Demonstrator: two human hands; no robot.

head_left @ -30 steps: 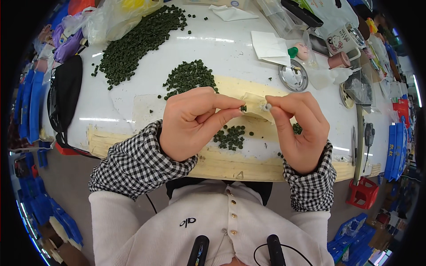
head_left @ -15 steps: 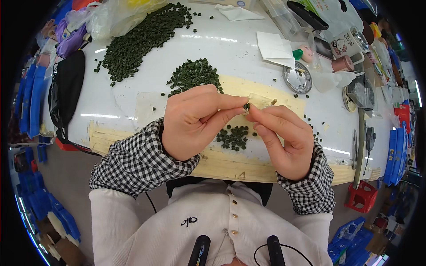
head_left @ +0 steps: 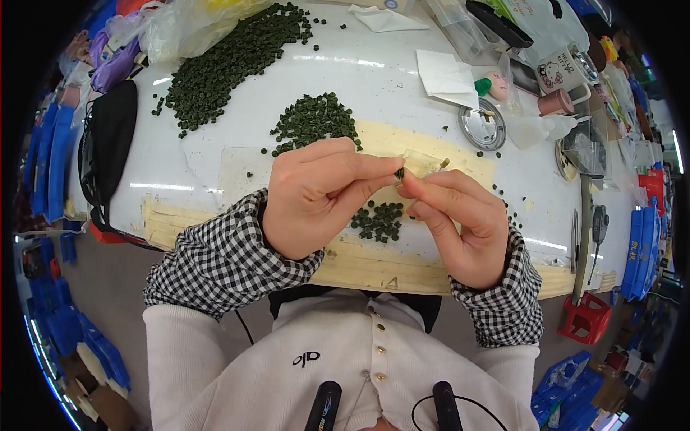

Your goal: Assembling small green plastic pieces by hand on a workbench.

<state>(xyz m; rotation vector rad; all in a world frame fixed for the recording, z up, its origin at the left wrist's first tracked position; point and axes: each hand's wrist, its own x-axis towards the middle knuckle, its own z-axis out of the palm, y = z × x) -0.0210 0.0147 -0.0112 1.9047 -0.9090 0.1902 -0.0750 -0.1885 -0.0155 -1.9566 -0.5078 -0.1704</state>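
Note:
Over the table's front part, my left hand (head_left: 314, 197) and my right hand (head_left: 463, 226) meet at the fingertips. Between them sits a tiny dark green piece (head_left: 399, 173), round-looking and too small to make out fully. The left thumb and forefinger pinch it, and the right fingertips press on it from the other side. Just below the hands lies a small heap of similar dark green pieces (head_left: 379, 222). A middle heap (head_left: 316, 118) is beyond the left hand, partly hidden by it. The largest heap (head_left: 223, 68) spreads at the far left.
Yellowish tape (head_left: 460, 154) covers part of the white table. At right are a round metal lid (head_left: 481, 128), white tissue (head_left: 442, 75), squeeze bottles (head_left: 528, 131), a pink spool (head_left: 555, 103) and a screwdriver (head_left: 599, 226). A black mask-like cloth (head_left: 111, 147) lies left, beside plastic bags (head_left: 190, 29).
Both hands stay in nearly the same place. The small green piece appears slightly turned between the fingertips, and the right fingers have shifted a little.

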